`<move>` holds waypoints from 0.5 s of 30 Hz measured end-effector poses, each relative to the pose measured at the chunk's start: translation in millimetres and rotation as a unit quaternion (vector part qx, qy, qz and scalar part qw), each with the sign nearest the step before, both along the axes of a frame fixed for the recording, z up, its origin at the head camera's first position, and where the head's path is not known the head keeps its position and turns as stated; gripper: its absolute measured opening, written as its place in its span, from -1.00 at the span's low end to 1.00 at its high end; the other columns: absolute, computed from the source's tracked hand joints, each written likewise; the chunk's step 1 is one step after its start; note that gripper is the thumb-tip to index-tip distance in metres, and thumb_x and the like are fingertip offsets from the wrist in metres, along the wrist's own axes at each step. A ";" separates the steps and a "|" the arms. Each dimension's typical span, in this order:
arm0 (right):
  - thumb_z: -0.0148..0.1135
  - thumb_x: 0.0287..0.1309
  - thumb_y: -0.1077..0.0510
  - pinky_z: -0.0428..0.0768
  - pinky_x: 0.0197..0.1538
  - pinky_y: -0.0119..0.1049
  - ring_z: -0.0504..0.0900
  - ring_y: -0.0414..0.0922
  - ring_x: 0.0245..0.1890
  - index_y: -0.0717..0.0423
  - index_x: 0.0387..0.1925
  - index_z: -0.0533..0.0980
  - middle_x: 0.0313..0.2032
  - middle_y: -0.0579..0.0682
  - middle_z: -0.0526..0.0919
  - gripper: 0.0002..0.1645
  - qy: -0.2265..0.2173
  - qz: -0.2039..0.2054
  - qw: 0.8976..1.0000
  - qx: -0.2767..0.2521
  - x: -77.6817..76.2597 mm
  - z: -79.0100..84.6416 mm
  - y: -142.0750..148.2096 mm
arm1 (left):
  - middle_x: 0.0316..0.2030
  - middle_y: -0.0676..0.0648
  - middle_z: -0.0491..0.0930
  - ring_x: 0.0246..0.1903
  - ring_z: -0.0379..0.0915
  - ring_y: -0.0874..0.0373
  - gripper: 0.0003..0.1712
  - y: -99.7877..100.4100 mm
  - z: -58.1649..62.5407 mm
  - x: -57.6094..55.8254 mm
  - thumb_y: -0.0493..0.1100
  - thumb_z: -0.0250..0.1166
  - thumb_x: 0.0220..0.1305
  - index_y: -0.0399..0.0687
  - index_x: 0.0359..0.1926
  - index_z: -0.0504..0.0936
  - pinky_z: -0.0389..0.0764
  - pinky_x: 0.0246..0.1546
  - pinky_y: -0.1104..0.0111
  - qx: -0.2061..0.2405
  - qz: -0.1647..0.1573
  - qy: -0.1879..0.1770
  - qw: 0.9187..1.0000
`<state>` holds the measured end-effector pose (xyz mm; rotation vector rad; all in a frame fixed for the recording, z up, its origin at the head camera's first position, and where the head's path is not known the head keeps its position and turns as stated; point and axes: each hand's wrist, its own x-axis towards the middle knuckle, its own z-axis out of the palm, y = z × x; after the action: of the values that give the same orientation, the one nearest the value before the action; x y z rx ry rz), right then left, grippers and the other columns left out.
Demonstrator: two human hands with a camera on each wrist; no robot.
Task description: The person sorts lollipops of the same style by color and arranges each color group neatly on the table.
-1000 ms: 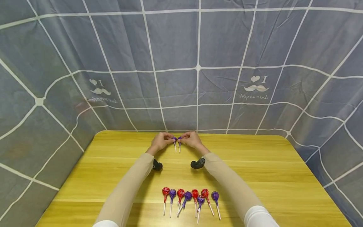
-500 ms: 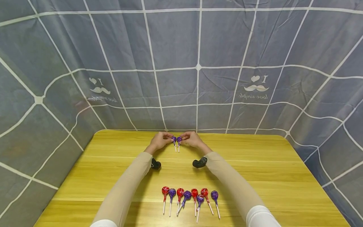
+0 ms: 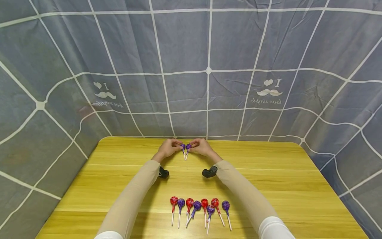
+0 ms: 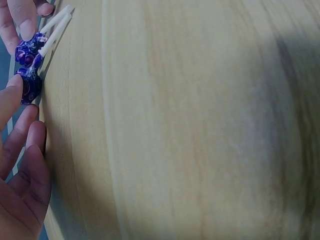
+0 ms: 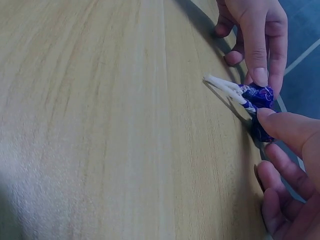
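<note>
Near the table's far edge, my left hand pinches a purple-wrapped lollipop by its head, between thumb and fingers. My right hand grips a second purple lollipop the same way, just to its right. Their white sticks point back toward me and meet at the ends in a narrow V. In the left wrist view the left lollipop sits close beside the other lollipop. The right wrist view shows the right lollipop under my thumb, its stick tip next to the other one's.
A row of red lollipops and purple lollipops, several in all, lies on the wooden table nearer me. Behind the far edge hangs a grey curtain with white lines. Black wrist devices sit under both forearms.
The two held lollipops have tilted: their sticks stood apart and nearly parallel, and now the stick ends come together. The hands have barely shifted. The row of lollipops stays put.
</note>
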<state>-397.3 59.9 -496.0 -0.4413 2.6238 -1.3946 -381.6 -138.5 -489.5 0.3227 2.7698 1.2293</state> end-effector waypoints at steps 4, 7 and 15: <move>0.43 0.00 0.26 0.56 -0.14 -0.42 0.70 -0.06 -0.24 0.27 -0.09 0.60 -0.23 0.18 0.74 -0.62 -0.004 -0.002 1.000 0.001 -0.4 -0.5 0.8 | -0.12 -0.19 0.70 -0.06 0.60 -0.05 -0.67 0.7 1.3 0.9 -0.13 0.28 0.29 -0.15 0.04 0.63 0.45 0.13 0.07 -0.001 0.000 -0.001 1.000; 0.43 0.01 0.25 0.55 -0.17 -0.44 0.70 -0.06 -0.24 0.27 -0.09 0.60 -0.23 0.18 0.74 -0.62 -0.008 -0.001 1.000 -0.001 -0.1 -0.3 0.9 | -0.11 -0.19 0.69 -0.05 0.59 -0.05 -0.66 0.7 2.0 1.4 -0.13 0.27 0.29 -0.15 0.05 0.63 0.45 0.13 0.06 -0.002 -0.001 -0.004 1.000; 0.41 0.02 0.27 0.51 -0.29 -0.52 0.70 -0.06 -0.23 0.30 -0.07 0.59 -0.21 0.21 0.73 -0.62 -0.013 0.004 1.000 -0.013 -0.9 -0.3 1.4 | -0.10 -0.20 0.68 -0.06 0.59 -0.05 -0.66 0.6 2.4 1.1 -0.14 0.26 0.30 -0.17 0.05 0.62 0.47 0.11 0.07 -0.002 -0.008 -0.003 1.000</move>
<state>-398.1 61.4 -496.3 -0.4339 2.5840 -1.4240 -380.5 -137.8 -487.2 0.3399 2.7573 1.2197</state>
